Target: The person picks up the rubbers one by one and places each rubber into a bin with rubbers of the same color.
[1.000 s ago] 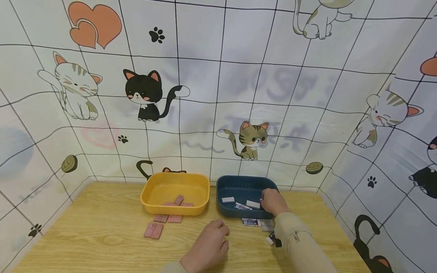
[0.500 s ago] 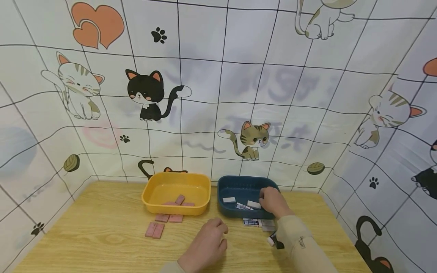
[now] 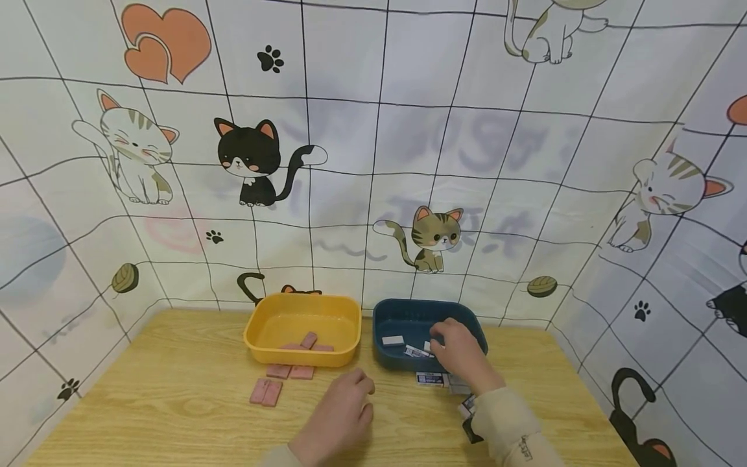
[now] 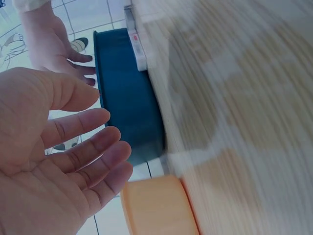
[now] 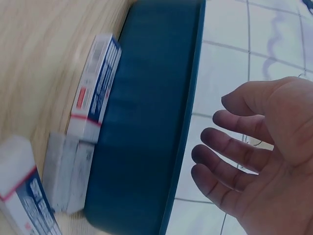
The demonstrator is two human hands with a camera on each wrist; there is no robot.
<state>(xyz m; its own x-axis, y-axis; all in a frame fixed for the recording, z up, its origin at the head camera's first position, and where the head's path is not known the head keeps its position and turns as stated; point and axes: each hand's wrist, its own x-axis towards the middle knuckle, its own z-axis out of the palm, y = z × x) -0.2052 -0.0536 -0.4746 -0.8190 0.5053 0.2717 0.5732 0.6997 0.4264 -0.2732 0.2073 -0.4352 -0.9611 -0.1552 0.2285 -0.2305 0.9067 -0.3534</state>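
Observation:
My right hand (image 3: pixel 461 353) is over the right part of the dark blue bin (image 3: pixel 403 355). In the right wrist view its fingers (image 5: pixel 220 161) are loosely bent with nothing between them. White erasers (image 3: pixel 393 340) lie inside this bin, one of them partly hidden by the hand. In front of the bin are a blue-and-white sleeved eraser (image 3: pixel 430 379), a greyish block (image 5: pixel 68 171) and another sleeved eraser (image 5: pixel 29 196). My left hand (image 3: pixel 335 418) hovers above the table in front of the bins; the left wrist view shows relaxed, empty fingers (image 4: pixel 100 147).
A yellow bin (image 3: pixel 302 357) stands left of the blue one, with several pink blocks (image 3: pixel 308 340) inside. More pink blocks (image 3: pixel 266 392) lie in front of it on the wooden table (image 3: pixel 175 402). A cat-patterned cloth (image 3: pixel 338 143) rises behind the bins.
My right hand has shifted left from the blue bin's right side, further over its inside. The left hand has drifted slightly left. Both bins stay in place.

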